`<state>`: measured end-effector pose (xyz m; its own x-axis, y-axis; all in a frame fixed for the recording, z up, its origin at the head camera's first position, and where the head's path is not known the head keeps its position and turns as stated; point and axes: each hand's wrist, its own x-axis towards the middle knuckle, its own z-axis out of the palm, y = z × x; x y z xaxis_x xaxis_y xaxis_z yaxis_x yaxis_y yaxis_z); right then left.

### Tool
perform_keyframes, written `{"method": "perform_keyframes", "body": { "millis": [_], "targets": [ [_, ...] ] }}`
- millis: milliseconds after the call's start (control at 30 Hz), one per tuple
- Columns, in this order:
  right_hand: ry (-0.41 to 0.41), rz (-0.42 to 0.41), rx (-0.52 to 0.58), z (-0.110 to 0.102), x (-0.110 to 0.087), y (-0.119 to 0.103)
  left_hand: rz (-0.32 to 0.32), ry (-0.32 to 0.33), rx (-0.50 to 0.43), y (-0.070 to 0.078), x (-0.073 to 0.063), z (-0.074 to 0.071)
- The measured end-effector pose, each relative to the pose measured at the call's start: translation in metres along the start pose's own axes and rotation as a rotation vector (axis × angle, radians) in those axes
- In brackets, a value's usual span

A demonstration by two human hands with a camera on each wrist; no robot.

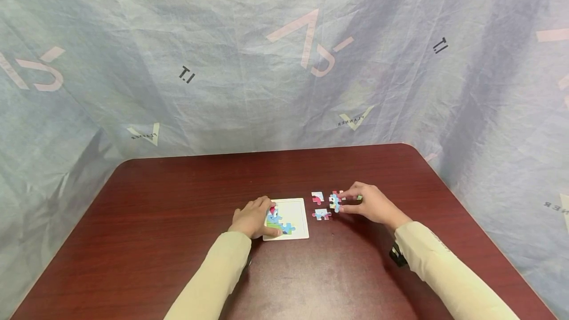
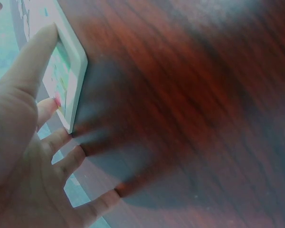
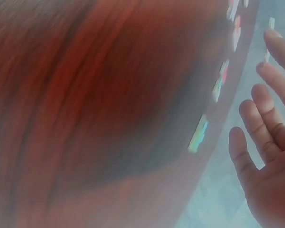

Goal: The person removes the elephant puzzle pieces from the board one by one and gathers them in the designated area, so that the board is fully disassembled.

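Observation:
A square white puzzle board (image 1: 299,213) lies on the table, its left and lower part filled with blue, red and green jigsaw pieces. My left hand (image 1: 252,219) rests at its left side. Thumb and index finger touch the board's top, while the other fingertips come down by its edge on the table (image 2: 180,118). To the right of the board, my right hand (image 1: 371,204) pinches a blue jigsaw piece (image 1: 335,203) between thumb and fingers. That piece (image 3: 267,56) appears edge-on, raised above the table, in the right wrist view.
Between board and right hand lie a red-and-white piece (image 1: 317,197) and a light blue and pink piece (image 1: 321,214). A green piece (image 1: 359,197) shows partly behind the right hand. Grey printed cloth (image 1: 249,63) hangs behind the table's far edge.

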<state>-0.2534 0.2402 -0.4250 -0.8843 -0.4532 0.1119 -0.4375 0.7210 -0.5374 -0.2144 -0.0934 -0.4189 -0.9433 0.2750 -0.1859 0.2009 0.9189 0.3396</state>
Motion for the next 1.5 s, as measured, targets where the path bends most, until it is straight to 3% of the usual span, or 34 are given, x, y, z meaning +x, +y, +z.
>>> {"method": "perform_keyframes", "body": {
  "millis": [300, 1067, 1500],
  "targets": [
    [-0.038, 0.043, -0.013, -0.003, -0.013, 0.014, -0.001, -0.009, 0.001, 0.001, 0.000, 0.000],
    [-0.058, -0.003, -0.087, 0.005, -0.016, 0.017, 0.000, 0.006, -0.005, 0.001, -0.001, -0.001],
    [-0.043, 0.058, -0.025, 0.004, -0.015, 0.015, -0.007, -0.006, -0.004, 0.000, 0.000, -0.001]
  ]
}}
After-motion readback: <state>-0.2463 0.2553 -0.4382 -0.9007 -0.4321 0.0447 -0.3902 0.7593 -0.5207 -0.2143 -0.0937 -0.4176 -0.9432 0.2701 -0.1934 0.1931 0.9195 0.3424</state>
